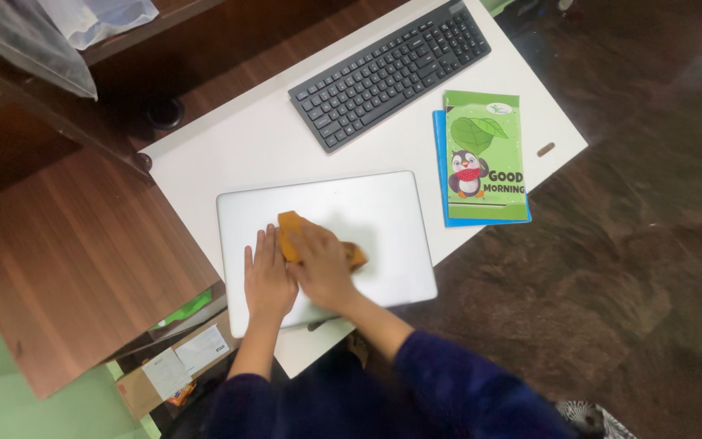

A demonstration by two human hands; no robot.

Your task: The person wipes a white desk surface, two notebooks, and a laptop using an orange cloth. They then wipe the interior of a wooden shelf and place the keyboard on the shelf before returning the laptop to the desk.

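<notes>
Mid-wipe on the closed laptop at the table's near edge: right hand curled down over an orange cloth, left hand flat, fingers straight, holding nothing, far half seemingly not yet wiped.

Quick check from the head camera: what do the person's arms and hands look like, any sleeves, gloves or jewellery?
Both hands are bare: the left hand and the right hand show no gloves, and no rings or watch can be made out. Both arms wear dark navy-blue sleeves of a soft-looking fabric, pushed back so the forearms are uncovered. No markings or patterns show on the sleeves.
</notes>
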